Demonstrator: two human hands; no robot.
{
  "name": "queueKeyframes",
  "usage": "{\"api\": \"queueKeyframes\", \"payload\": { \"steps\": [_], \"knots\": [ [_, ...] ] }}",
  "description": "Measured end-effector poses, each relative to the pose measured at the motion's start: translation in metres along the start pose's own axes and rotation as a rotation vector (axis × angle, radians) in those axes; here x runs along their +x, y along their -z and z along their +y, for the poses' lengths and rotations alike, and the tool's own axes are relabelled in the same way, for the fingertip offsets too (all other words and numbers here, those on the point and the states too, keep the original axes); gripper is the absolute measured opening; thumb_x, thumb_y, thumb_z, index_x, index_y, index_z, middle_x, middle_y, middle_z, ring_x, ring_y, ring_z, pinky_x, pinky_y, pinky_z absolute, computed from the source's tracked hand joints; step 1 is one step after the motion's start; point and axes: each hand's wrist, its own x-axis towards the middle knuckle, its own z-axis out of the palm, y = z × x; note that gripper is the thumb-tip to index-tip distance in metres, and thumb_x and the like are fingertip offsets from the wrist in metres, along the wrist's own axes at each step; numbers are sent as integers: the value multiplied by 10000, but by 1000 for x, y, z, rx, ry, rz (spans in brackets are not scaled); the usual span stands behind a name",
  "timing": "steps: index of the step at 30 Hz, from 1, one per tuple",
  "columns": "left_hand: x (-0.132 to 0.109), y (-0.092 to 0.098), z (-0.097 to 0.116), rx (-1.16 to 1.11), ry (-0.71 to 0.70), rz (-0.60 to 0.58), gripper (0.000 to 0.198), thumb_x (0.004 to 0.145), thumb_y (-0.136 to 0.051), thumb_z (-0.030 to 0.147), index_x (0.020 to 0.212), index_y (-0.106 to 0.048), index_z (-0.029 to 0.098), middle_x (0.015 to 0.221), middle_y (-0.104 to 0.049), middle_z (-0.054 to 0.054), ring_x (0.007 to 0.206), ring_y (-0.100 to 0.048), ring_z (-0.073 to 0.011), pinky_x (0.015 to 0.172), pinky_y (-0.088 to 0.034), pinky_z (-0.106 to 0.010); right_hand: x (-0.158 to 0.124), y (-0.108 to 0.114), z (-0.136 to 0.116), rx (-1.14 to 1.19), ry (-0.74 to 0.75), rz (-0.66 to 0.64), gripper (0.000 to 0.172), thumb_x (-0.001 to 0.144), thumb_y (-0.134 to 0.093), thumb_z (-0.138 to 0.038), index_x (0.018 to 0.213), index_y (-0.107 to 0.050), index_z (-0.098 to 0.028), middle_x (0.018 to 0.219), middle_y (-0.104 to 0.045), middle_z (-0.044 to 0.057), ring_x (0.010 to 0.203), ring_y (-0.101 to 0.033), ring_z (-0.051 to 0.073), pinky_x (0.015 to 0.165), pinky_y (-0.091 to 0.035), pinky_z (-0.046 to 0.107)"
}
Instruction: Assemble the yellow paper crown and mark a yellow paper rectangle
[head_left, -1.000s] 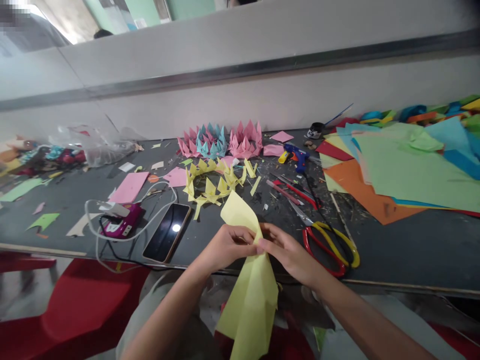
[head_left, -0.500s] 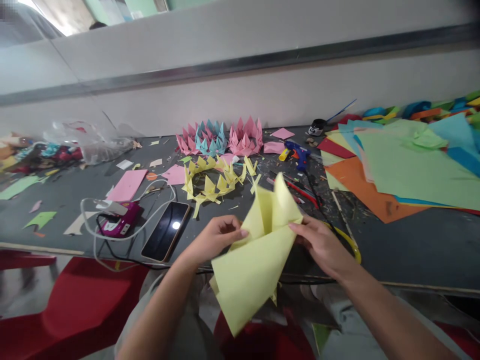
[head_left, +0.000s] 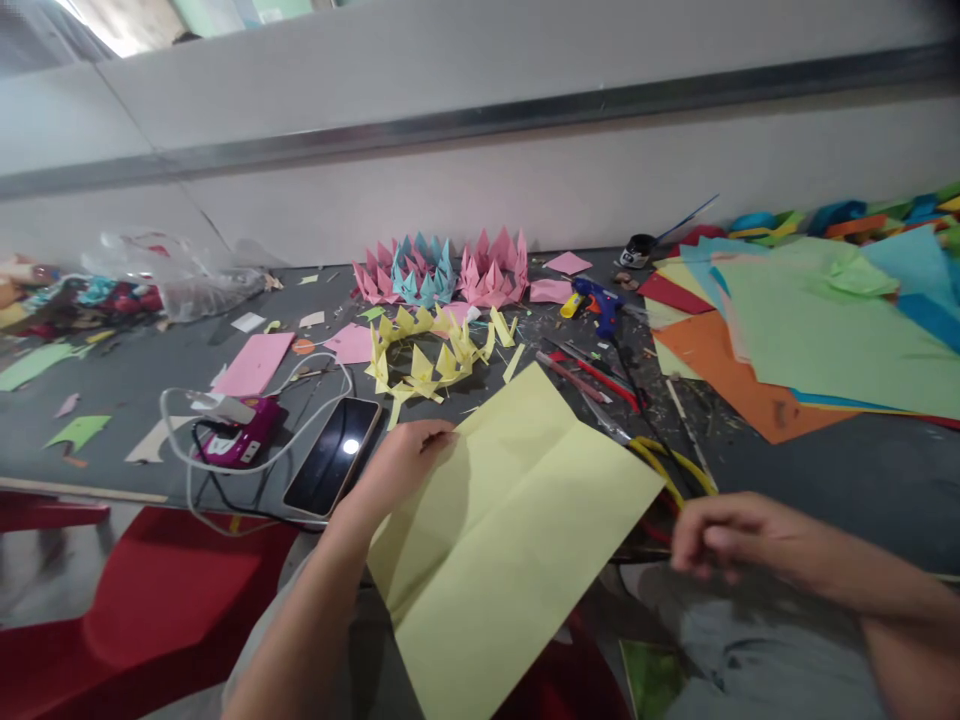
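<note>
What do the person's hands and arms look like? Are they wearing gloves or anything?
No gloves! The left hand and right hand are both bare. No sleeves, watch or bracelet show on the left forearm or right forearm. I see no rings, but some left fingers are hidden and the right hand is blurry.

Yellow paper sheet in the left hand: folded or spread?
Mostly spread. The yellow paper sheet shows its broad face, bent along a slanting crease; the left hand holds one edge.
</note>
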Motion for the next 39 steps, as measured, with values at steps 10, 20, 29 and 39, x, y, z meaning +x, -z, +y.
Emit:
{"api": "queueKeyframes", "payload": {
  "steps": [10,20,29,39],
  "knots": [
    [3,-28,21,31,-182,-189,225,835,-498,286,883,-703,207,880,-714,-65,786,-632,-199,694,-420,-262,38,-26,-23,-656,537,662,198,822,-545,-362,907,-677,-241,933,-698,66,897,-629,221,842,-481,384],
    [13,-35,28,-36,-181,-221,226,801,-531,339,797,-685,174,713,-668,-33,654,-559,-157,587,-379,-231,82,-56,-50,-902,343,295,226,892,-441,-243,933,-663,-228,903,-700,20,833,-622,189,743,-453,324],
    [11,-15,25,-161,-68,-174,294,808,-494,423,720,-595,161,606,-495,28,564,-419,-103,512,-311,-208,82,-37,-29,-926,517,622,247,844,-524,-301,1060,-603,-211,1090,-638,78,1031,-564,238,926,-398,426],
    [17,-6,13,-515,29,94,334,766,-561,490,711,-471,173,558,-347,70,476,-326,-59,448,-253,-185,80,-32,-5,-581,341,898,670,810,-531,-453,1369,-298,-166,1324,-454,185,1208,-464,289,935,-434,443]
  ]
}}
